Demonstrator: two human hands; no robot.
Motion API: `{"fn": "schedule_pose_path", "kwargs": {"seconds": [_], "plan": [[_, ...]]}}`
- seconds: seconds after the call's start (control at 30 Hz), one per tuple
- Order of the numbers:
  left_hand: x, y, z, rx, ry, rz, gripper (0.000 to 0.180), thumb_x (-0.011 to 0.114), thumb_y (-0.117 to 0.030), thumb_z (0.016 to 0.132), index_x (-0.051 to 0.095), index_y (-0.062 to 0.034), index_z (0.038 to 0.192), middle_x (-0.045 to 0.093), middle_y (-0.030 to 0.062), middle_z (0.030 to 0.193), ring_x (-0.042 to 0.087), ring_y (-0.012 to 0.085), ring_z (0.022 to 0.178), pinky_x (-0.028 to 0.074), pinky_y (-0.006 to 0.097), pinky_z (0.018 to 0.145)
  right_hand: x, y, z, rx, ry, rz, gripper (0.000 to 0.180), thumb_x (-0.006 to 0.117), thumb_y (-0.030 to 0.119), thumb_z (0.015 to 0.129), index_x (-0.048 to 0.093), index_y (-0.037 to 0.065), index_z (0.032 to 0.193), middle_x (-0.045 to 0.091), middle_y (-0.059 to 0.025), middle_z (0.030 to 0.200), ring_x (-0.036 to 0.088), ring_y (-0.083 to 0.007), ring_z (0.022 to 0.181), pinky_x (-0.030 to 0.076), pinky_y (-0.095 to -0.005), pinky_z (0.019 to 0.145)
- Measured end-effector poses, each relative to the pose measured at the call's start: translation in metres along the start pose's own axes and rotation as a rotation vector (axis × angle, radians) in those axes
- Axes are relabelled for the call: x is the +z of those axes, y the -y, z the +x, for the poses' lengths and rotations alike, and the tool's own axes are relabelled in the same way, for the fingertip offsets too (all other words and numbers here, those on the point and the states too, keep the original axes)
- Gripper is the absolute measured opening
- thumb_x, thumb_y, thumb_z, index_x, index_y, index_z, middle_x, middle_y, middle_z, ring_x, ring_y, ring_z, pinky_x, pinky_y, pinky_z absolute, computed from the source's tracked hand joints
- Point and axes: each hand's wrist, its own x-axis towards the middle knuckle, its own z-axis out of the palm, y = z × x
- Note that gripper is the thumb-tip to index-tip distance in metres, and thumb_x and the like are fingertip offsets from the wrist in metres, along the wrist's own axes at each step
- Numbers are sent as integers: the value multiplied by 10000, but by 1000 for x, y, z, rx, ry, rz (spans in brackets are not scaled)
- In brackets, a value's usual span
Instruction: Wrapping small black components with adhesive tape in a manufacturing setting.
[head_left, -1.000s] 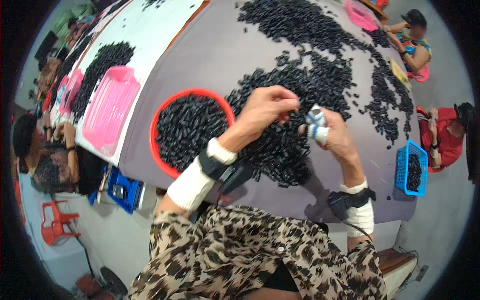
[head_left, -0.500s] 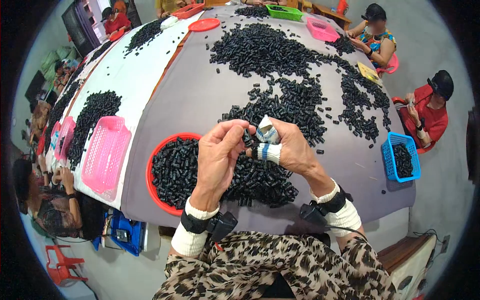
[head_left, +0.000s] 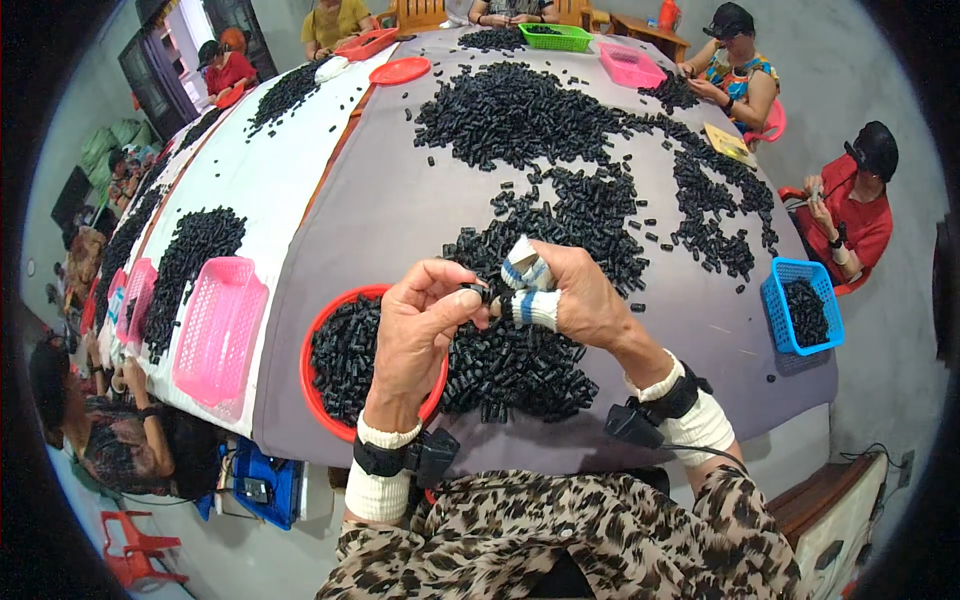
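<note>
Mid-frame, left hand (head_left: 420, 325) pinching one small black piece (head_left: 476, 293) against cloth-wrapped fingers (head_left: 530, 305) of right hand (head_left: 585, 300), above part-filled red tray (head_left: 312, 345) at lower centre; big black heaps (head_left: 520, 105) across table (head_left: 400, 200) unsorted, so most work judged left.

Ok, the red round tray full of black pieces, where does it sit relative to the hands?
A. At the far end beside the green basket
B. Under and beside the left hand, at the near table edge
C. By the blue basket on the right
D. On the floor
B: the red round tray lies at the near edge of the table, partly beneath the left hand, while the right hand is off to its right.
</note>
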Motion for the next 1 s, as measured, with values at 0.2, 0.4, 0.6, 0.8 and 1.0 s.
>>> {"fn": "schedule_pose_path", "kwargs": {"seconds": [0.2, 0.4, 0.6, 0.8, 1.0], "plan": [[-3, 2, 2, -64, 20, 137, 117, 583, -5, 803, 542, 16, 911, 609, 112, 825, 607, 154, 683, 516, 256, 638, -4, -6, -1, 50, 18, 88, 175, 687, 126, 729, 554, 32, 793, 542, 12, 652, 471, -53, 604, 402, -234, 544], [0, 12, 2, -136, 16, 52, 122, 619, -31, 799, 567, -5, 906, 636, 73, 803, 614, 138, 679, 504, 250, 635, -8, -11, -1, 20, 5, 97, 180, 678, 151, 747, 554, 29, 796, 542, 17, 655, 464, -49, 602, 396, -228, 541], [8, 16, 5, -257, -21, -243, 172, 592, -87, 834, 562, 3, 977, 625, 93, 866, 588, 138, 690, 494, 275, 644, -10, -16, 0, 17, -39, 129, 197, 680, 152, 747, 554, 24, 827, 549, 10, 663, 461, -44, 605, 404, -228, 546], [6, 22, 8, -237, 7, -409, 254, 557, -141, 864, 530, 4, 1071, 611, 92, 866, 580, 140, 766, 480, 270, 687, -13, -6, -6, -5, -29, 18, 293, 710, 139, 701, 529, 35, 907, 551, 1, 701, 472, -53, 631, 416, -229, 565], [11, 29, 9, -251, -98, -402, 232, 544, -138, 875, 535, 2, 1060, 612, 89, 865, 597, 134, 807, 491, 261, 712, -9, -7, -4, 9, -43, 56, 297, 670, 57, 683, 516, 39, 935, 569, -8, 729, 518, -65, 669, 452, -234, 625]]}}
